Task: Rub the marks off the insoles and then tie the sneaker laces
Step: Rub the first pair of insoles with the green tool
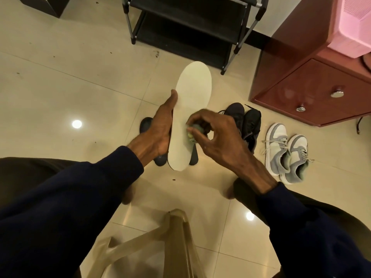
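Note:
My left hand (160, 127) grips a white insole (191, 101) along its left edge and holds it up over the floor, toe end pointing away. My right hand (212, 133) pinches a small grey-green eraser (193, 130) against the insole's right side near the middle. Dark insoles (193, 157) lie on the tiles beneath the white one, partly hidden by it and my hands. A pair of black sneakers (244, 123) stands just right of my hands. Further right stands a grey and white pair of sneakers (285, 151) with loose laces.
A black metal shoe rack (188, 27) stands at the far end of the tiled floor. A red-brown cabinet (313, 81) with round knobs is at the right, a pink object (353, 25) on top. A beige plastic stool (176, 243) is under me.

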### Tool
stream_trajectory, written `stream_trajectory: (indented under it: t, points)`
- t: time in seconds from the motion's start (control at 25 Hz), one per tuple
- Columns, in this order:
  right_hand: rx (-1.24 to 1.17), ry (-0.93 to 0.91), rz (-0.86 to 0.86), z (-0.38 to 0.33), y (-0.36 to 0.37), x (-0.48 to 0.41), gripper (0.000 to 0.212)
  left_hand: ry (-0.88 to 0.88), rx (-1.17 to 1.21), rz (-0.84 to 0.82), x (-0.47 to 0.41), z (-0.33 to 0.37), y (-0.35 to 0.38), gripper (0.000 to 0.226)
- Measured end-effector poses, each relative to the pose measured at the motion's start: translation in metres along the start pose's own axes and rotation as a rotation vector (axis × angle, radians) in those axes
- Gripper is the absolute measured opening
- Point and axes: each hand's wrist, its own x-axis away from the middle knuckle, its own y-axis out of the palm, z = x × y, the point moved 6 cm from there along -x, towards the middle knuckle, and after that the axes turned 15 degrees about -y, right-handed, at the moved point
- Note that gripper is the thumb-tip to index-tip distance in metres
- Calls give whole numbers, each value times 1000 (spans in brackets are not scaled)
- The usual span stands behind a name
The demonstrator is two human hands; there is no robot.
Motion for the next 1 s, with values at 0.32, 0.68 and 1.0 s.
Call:
stream_trajectory:
  t: [0.32, 0.68, 1.0]
  points:
    - [135, -34, 106, 11, -7, -1, 15, -66, 107, -73, 4, -13, 7, 49]
    - [277, 62, 163, 25, -30, 0, 6, -126, 128, -74, 4, -31, 14, 43]
    - [342, 182, 231, 64, -43, 0, 6, -241, 31, -98, -7, -50, 9, 69]
